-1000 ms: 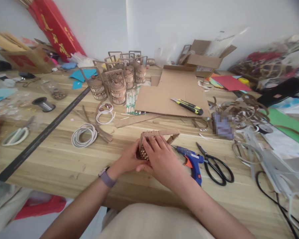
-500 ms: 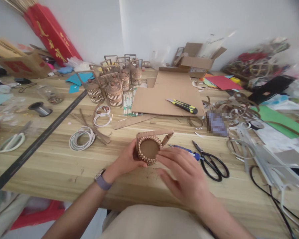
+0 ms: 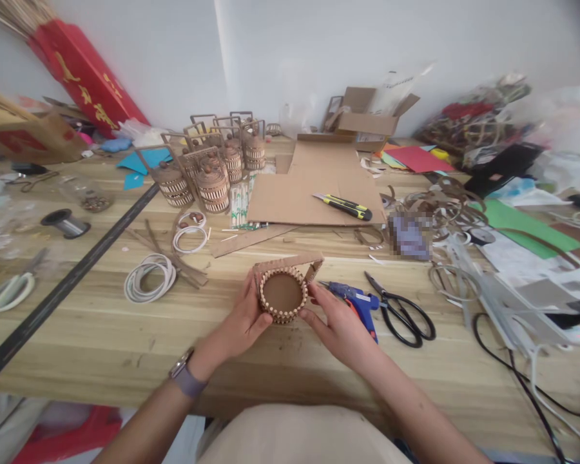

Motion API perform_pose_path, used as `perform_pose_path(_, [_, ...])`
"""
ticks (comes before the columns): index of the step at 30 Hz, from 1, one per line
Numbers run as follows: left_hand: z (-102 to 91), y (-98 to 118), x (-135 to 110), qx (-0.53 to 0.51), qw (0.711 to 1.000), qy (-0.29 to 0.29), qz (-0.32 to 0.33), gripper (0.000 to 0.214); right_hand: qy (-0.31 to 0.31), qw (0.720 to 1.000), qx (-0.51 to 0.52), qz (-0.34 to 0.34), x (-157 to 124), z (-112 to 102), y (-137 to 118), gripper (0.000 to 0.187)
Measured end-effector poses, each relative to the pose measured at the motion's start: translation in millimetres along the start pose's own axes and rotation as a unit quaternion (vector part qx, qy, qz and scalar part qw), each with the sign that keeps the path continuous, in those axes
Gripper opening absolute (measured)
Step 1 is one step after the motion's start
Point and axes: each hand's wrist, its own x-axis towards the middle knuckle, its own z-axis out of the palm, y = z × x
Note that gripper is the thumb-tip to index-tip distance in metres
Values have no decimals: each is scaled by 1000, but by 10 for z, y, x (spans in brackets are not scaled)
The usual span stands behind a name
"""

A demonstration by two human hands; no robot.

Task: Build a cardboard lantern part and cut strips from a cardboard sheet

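A small round basket (image 3: pixel 284 293) of light sticks with a brown disc inside its rim and a cardboard-coloured square handle is held over the near part of the table. My left hand (image 3: pixel 245 319) grips its left side, thumb along the lower front. On the other side my right hand (image 3: pixel 336 316) closes on the basket's right wall near the handle. Just past that hand lies a blue glue gun (image 3: pixel 360 303), partly covered by it. Black-handled scissors (image 3: pixel 406 312) rest to the right of the glue gun.
Several finished baskets with handles (image 3: pixel 212 183) stand at the back left. A cardboard sheet (image 3: pixel 314 177) carries a yellow-black utility knife (image 3: pixel 343 206). White coiled cord (image 3: pixel 149 277), a wire spool (image 3: pixel 65 223) and white scissors (image 3: pixel 9 293) lie left. Brown strips (image 3: pixel 444 206) and cables clutter the right.
My right hand, apart from the basket's wall and blurred before, now holds its right side. The glue gun shows more. The whole view has shifted slightly.
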Motion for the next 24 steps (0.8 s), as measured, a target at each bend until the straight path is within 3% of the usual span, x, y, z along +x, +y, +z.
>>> perform_pose_path(3, [15, -56, -16, 10, 1000, -4, -8, 87, 6, 1000, -12, 4, -37, 23, 20, 38])
perform_pose_path(6, [-92, -13, -24, -1, 1000, 20, -9, 88, 9, 1000, -20, 6, -59, -28, 52, 41])
perform_pose_path(11, [-495, 425, 67, -102, 977, 184, -26, 63, 97, 995, -5, 29, 49, -314, -14, 36])
perform_pose_path(13, [-646, 654, 154, -126, 969, 211, -21, 56, 121, 992, 24, 35, 149, -433, -80, 35])
perform_pose_path(19, [-855, 1074, 475, -15, 993, 85, -77, 40, 67, 986, 146, 33, 403, -522, -216, 37])
perform_pose_path(24, [-825, 1192, 625, 110, 993, 47, 2, 25, 47, 983, 175, 24, 415, -508, -263, 37])
